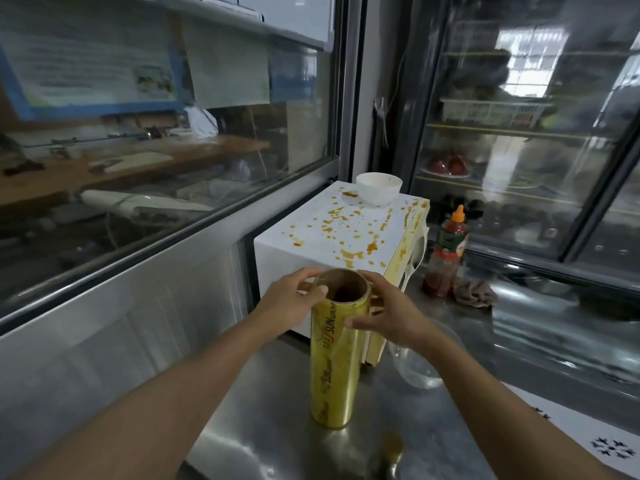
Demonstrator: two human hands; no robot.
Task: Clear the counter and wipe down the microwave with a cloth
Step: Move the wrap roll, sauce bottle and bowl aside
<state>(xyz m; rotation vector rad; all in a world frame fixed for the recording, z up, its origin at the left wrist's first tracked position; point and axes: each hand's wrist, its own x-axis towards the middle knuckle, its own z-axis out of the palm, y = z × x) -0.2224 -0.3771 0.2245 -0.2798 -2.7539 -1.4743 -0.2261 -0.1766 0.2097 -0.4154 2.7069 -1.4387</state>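
Head view: left hand (292, 299) and right hand (386, 311) both grip an upright cling-film roll (337, 358) on the tabletop (277, 427); stained microwave (346, 237) at 12 o'clock, cloth (474, 294) at 2 o'clock

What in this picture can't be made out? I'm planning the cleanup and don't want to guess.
- Microwave front: head view sees it edge-on, and the wrap roll and right hand cover its near corner.
- Sauce bottle label: too blurred to read.
- Cloth: crumpled, dim; how dirty it is, unclear.
- Bowl contents: rim hides the bottom.
- Left hand grip: fingers behind the roll unseen.
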